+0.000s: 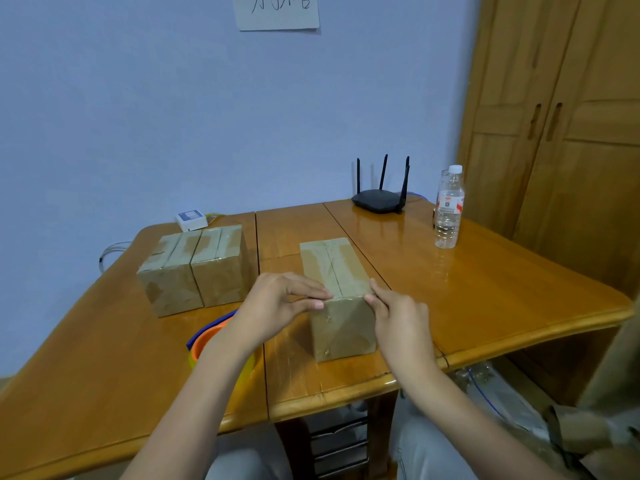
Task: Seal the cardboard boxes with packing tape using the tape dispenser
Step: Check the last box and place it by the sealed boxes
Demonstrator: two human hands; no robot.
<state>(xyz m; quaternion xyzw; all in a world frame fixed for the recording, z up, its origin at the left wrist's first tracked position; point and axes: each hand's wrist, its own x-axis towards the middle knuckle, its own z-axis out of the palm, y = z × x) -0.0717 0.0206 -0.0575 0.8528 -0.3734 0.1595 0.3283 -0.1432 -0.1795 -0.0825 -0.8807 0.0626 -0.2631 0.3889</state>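
Head view looks down on a wooden table (485, 289), where a tall cardboard box (341, 306) stands near the front edge with both hands at its near top edge. The main risk, as I judge it, is a poor seal: tape already runs along the top seam, and if its end is not pressed flat over the edge and onto the front face, it could lift or wrinkle. The box also looks narrow for its height, so a hard push from one side might tip or slide it on the glossy tabletop. The tape dispenser (207, 341) (orange and blue, with a yellowish roll) lies on the table beneath the left forearm and is mostly hidden, so an elbow shift could knock it. The left hand (280, 303) has its fingers stretched almost straight, their tips laid on the top edge near the seam and the thumb just below, pressing more than gripping. The right hand (394, 313) is loosely curled at the right corner, thumb on top and fingers against the side; whether it pinches a tape end I cannot tell. Two taped boxes (194, 268) sit touching side by side, farther left.
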